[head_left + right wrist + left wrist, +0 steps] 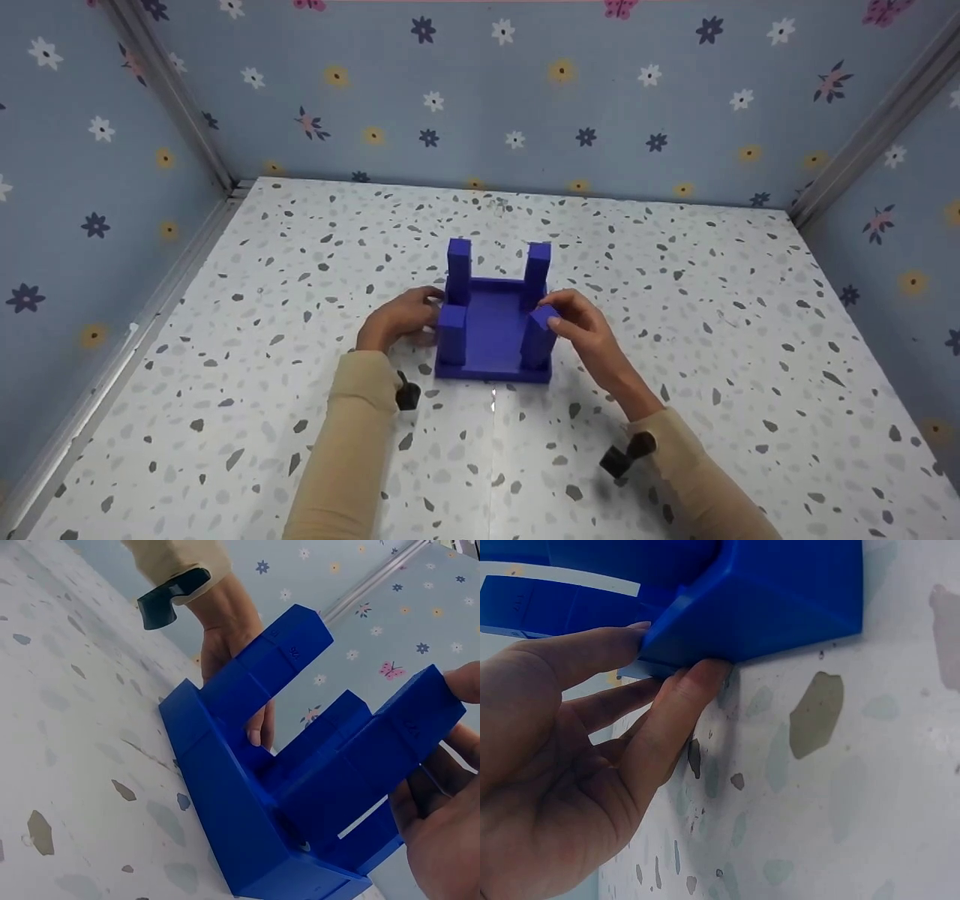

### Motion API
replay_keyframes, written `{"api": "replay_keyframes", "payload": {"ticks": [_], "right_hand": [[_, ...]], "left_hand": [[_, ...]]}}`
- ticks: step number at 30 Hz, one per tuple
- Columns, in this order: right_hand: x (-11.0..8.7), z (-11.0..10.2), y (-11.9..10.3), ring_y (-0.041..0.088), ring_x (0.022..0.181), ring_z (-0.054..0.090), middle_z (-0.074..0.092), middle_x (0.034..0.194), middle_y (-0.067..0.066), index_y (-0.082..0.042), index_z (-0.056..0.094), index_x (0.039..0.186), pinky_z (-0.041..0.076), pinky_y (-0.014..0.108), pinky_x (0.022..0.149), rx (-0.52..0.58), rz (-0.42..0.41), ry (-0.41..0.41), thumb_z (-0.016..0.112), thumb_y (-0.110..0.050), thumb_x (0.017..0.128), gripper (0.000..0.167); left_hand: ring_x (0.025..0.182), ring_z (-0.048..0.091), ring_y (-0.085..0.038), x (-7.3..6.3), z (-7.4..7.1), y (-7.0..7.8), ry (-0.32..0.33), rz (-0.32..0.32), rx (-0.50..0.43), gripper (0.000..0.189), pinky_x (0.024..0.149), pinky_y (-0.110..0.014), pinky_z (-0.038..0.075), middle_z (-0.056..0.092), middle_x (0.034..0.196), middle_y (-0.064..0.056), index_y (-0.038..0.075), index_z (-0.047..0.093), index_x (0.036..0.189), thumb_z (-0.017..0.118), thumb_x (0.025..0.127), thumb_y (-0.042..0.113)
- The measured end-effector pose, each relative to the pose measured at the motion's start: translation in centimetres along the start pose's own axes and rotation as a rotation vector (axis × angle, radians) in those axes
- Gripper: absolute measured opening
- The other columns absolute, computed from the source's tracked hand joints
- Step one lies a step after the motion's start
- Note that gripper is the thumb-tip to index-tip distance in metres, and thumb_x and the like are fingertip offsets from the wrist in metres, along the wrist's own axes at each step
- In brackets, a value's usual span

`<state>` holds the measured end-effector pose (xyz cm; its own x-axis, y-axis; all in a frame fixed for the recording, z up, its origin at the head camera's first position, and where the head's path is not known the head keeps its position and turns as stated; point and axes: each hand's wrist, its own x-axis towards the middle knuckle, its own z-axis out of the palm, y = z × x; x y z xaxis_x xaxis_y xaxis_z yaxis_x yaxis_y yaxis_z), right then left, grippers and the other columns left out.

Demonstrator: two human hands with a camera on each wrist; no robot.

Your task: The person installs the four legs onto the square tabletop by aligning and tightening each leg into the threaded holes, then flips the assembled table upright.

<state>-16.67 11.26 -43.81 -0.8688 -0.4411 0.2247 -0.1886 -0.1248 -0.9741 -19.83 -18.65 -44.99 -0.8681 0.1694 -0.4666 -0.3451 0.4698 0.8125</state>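
A blue toy table [493,330] lies upside down, a square leg standing at each corner of its rimmed top. My left hand [409,311] holds its left side; in the left wrist view the thumb [607,649] lies at the rim and a fingertip at the lower edge. With thumb and fingers, my right hand [585,326] pinches the upper end of the near right leg [538,341]. That leg [375,757] is turned and slightly tilted compared with the others, its lower end inside the corner of the rim.
A white speckled tabletop [300,420] lies under everything. Blue flowered panels [480,90] stand along the back and both sides, with metal posts [161,82] at the corners. Small black devices [628,454] are worn at the wrists over tan sleeves.
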Motion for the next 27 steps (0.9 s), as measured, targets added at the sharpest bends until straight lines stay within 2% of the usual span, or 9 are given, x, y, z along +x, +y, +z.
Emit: {"api": "replay_keyframes", "payload": {"ticks": [9, 15, 18, 19, 23, 27], "right_hand": [[-0.3, 0.1, 0.0, 0.017, 0.094, 0.054, 0.056, 0.106, 0.01, 0.003, 0.053, 0.115, 0.047, 0.027, 0.08, -0.082, -0.031, 0.043, 0.062, -0.009, 0.091, 0.028], [-0.4, 0.1, 0.3, 0.019, 0.093, 0.056, 0.056, 0.104, 0.009, 0.002, 0.054, 0.112, 0.048, 0.026, 0.083, -0.2, -0.086, 0.084, 0.067, -0.007, 0.088, 0.029], [-0.5, 0.7, -0.5, 0.018, 0.092, 0.058, 0.056, 0.103, 0.007, 0.004, 0.053, 0.11, 0.048, 0.027, 0.084, -0.251, -0.089, 0.12, 0.068, -0.003, 0.086, 0.029], [-0.6, 1.0, -0.9, 0.017, 0.092, 0.058, 0.057, 0.102, 0.006, 0.005, 0.053, 0.109, 0.048, 0.027, 0.084, -0.267, -0.085, 0.132, 0.069, -0.002, 0.086, 0.029], [-1.0, 2.0, -2.5, 0.015, 0.093, 0.058, 0.058, 0.102, 0.007, 0.009, 0.052, 0.109, 0.049, 0.032, 0.086, -0.325, -0.077, 0.165, 0.07, -0.002, 0.084, 0.032], [-1.1, 2.2, -3.0, 0.014, 0.092, 0.058, 0.059, 0.103, 0.01, 0.009, 0.053, 0.109, 0.049, 0.037, 0.087, -0.357, -0.066, 0.179, 0.072, -0.004, 0.083, 0.035]], "left_hand": [[0.112, 0.056, -0.026, 0.1, -0.1, 0.0, -0.001, -0.001, 0.001, 0.056, 0.103, -0.041, 0.039, 0.056, 0.128, -0.013, 0.011, 0.041, 0.142, 0.058, 0.089, 0.018], [0.112, 0.057, -0.026, -0.4, -0.1, 0.4, -0.026, -0.009, -0.027, 0.057, 0.101, -0.04, 0.043, 0.054, 0.129, -0.016, 0.008, 0.037, 0.144, 0.056, 0.091, 0.017], [0.111, 0.057, -0.026, -0.4, 0.0, 0.3, -0.015, -0.004, -0.006, 0.057, 0.101, -0.04, 0.042, 0.054, 0.129, -0.015, 0.008, 0.038, 0.144, 0.056, 0.09, 0.017], [0.111, 0.057, -0.026, 0.0, 0.0, 0.0, -0.008, 0.001, 0.002, 0.056, 0.101, -0.039, 0.042, 0.055, 0.129, -0.015, 0.009, 0.039, 0.143, 0.056, 0.09, 0.017], [0.111, 0.056, -0.025, 0.0, 0.0, 0.0, -0.005, -0.003, 0.005, 0.056, 0.1, -0.039, 0.043, 0.053, 0.131, -0.014, 0.01, 0.039, 0.143, 0.057, 0.09, 0.019], [0.11, 0.057, -0.025, 0.0, 0.0, 0.0, -0.002, -0.007, -0.002, 0.057, 0.099, -0.038, 0.044, 0.055, 0.128, -0.013, 0.011, 0.04, 0.143, 0.058, 0.089, 0.018]]}}
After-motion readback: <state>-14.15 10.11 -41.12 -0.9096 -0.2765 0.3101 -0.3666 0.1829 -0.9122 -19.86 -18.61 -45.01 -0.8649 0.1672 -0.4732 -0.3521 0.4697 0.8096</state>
